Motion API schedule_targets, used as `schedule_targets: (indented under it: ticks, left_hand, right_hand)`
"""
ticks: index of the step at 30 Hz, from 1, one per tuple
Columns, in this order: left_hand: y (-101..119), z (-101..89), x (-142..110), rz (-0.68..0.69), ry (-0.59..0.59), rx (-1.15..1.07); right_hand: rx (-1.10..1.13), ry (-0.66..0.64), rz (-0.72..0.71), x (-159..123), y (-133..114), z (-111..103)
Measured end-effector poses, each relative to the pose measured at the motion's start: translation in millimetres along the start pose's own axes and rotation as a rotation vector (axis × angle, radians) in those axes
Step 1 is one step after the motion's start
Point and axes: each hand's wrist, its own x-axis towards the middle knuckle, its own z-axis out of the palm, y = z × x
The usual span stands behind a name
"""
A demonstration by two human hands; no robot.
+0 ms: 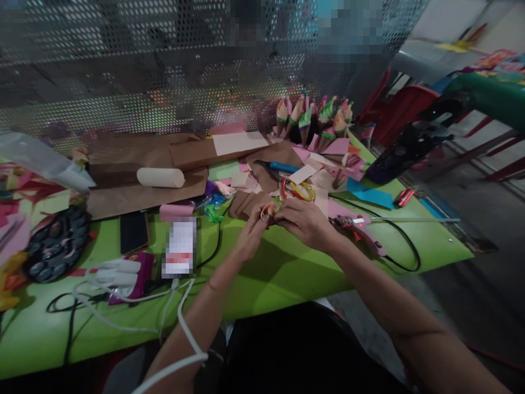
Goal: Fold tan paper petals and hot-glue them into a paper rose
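Note:
An orange curled paper piece (268, 210) is pinched in my left hand (253, 232), over the near side of the green table. My right hand (305, 223) is closed beside it, fingertips meeting at the curl's right edge; what they grip is hidden. Cut brown paper pieces (243, 205) lie just left of my hands. Behind my right hand are scissors (303, 191) with red and yellow handles. A blue-handled cutter (283, 167) rests farther back on paper scraps. To the right, a pink glue gun (371, 234) lies with its black cord looped.
Paper ice-cream cones (305, 119) stand at the back by a perforated metal panel (164, 104). Brown paper (123, 158) bears a white roll (161, 177). At left are a lit phone (179, 246), a dark phone (134, 232) and a purple power strip (141, 273) with cables.

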Motion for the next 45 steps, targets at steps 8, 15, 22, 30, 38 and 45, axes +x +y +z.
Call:
schedule_targets:
  ticks: [8,15,22,30,38,45]
  left_hand:
    - [2,0.0,1,-0.044,-0.003,-0.017]
    - [5,-0.4,1,-0.103,-0.005,-0.047]
    - [5,1.1,2,-0.116,-0.001,-0.1]
    - [3,1.8,3,-0.104,0.01,-0.129]
    - [7,2.5,1,-0.081,-0.004,-0.07]
    - [11,-0.2,-1,-0.111,0.011,0.003]
  right_hand:
    - [-0.008,-0.024,-0.003,1,0,-2]
    - [0.005,-0.043,0.005,-1,1,0]
    - [-0.013,-0.037,-0.005,-2,2,1]
    - [0.001,-0.023,-0.013,-2,2,2]
    - [0.0,-0.008,-0.004,-1,-5,-1]
    - [-0.028,0.164,0.051,-7,-7,5]
